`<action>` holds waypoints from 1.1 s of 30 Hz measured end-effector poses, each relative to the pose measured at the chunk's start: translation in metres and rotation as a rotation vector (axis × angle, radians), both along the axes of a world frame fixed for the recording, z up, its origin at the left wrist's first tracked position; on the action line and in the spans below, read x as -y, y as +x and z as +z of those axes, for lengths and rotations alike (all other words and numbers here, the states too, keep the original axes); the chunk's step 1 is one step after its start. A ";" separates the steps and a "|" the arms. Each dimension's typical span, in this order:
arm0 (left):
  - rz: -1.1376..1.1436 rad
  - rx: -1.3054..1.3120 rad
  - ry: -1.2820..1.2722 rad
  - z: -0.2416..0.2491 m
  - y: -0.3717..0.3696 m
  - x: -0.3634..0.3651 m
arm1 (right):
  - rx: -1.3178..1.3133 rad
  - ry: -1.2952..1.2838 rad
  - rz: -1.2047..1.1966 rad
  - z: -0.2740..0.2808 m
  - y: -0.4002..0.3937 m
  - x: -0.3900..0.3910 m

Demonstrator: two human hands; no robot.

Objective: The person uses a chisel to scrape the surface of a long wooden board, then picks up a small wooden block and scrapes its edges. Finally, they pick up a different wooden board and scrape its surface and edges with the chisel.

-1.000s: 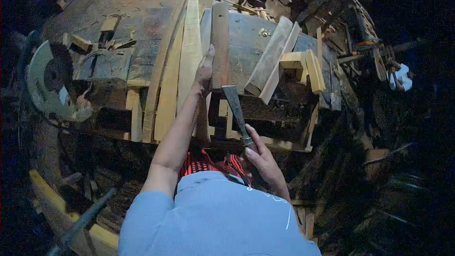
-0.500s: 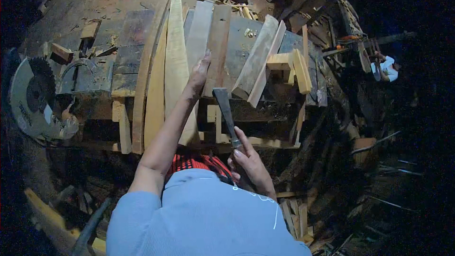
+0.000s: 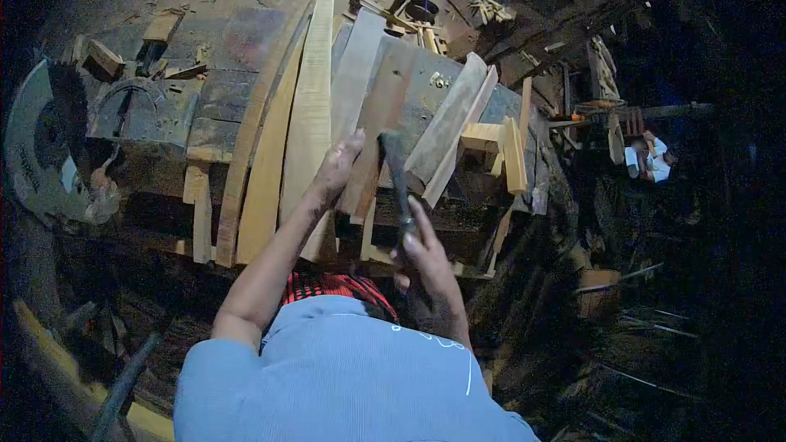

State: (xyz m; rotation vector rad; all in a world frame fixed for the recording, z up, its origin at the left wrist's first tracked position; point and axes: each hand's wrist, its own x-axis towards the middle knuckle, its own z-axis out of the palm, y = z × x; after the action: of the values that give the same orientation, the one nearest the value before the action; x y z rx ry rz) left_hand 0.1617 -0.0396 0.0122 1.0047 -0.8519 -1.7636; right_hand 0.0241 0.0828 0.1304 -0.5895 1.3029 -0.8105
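My right hand point(image 3: 427, 258) is closed round the handle of a chisel point(image 3: 395, 168), its long grey blade pointing up and away from me. The handle is mostly hidden in my fingers. My left hand point(image 3: 337, 164) grips the left edge of a brown board point(image 3: 385, 90), whose near end overhangs the front of the bench. Left of it lie a greyish board point(image 3: 354, 57) and a long pale tapered board point(image 3: 315, 98). The chisel tip overlaps the brown board's right edge in this view.
At the left of the workbench point(image 3: 237, 90) is a circular saw point(image 3: 37, 139) with a guarded blade. A thick timber point(image 3: 446, 119) and joined wood blocks point(image 3: 512, 151) lie to the right. Another person point(image 3: 648, 160) sits far right. Wood offcuts point(image 3: 491, 8) litter the floor.
The brown board has come towards me with my left hand, its near end now past the bench edge. The chisel stays in my right hand, its blade blurred. The view has shifted.
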 end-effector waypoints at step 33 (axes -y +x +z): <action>0.132 -0.356 0.221 -0.004 0.026 0.027 | -0.182 0.044 0.227 0.026 0.018 -0.049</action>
State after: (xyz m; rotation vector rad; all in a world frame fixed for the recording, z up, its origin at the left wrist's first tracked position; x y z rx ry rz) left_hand 0.1876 -0.0667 0.0084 0.8279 -0.3661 -1.8755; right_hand 0.0418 0.1317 0.1562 -0.7750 1.3860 -0.5493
